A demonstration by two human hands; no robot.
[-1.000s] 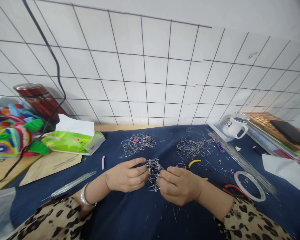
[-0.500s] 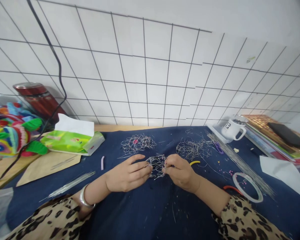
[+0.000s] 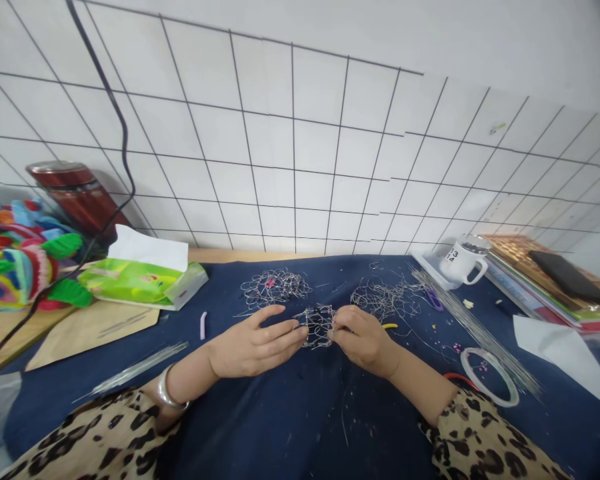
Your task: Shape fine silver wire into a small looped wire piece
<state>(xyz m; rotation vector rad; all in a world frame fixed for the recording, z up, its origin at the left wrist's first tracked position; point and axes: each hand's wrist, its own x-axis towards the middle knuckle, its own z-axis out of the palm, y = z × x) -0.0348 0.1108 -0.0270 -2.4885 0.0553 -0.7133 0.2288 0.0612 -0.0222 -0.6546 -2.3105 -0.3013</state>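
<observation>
Between my hands is a small openwork frame of bent silver wire [image 3: 320, 327], held just above the dark blue cloth. My left hand [image 3: 255, 343] is at its left end, one finger lifted and the others reaching along to the wire; part of that grip is hidden. At the right end, the fingers of my right hand [image 3: 363, 337] are pinched on the wire edge. Behind the frame lie two tangles of wire pieces: the left tangle [image 3: 275, 287] with a pink bit in it, and the right tangle [image 3: 385, 297]. A yellow curved handle [image 3: 390, 326] shows beside my right hand.
Straight wires lie in a left bundle [image 3: 135, 370] and a longer right bundle [image 3: 500, 353]. A clear coil [image 3: 513, 393] rests near pink beads [image 3: 455, 348]. A white mug [image 3: 463, 260], a phone [image 3: 570, 275] on books, and a green tissue pack [image 3: 135, 280] stand around the edges.
The fingers of my left hand have straightened a little along the wire frame. My right hand keeps its pinch. The whole view has shifted slightly.
</observation>
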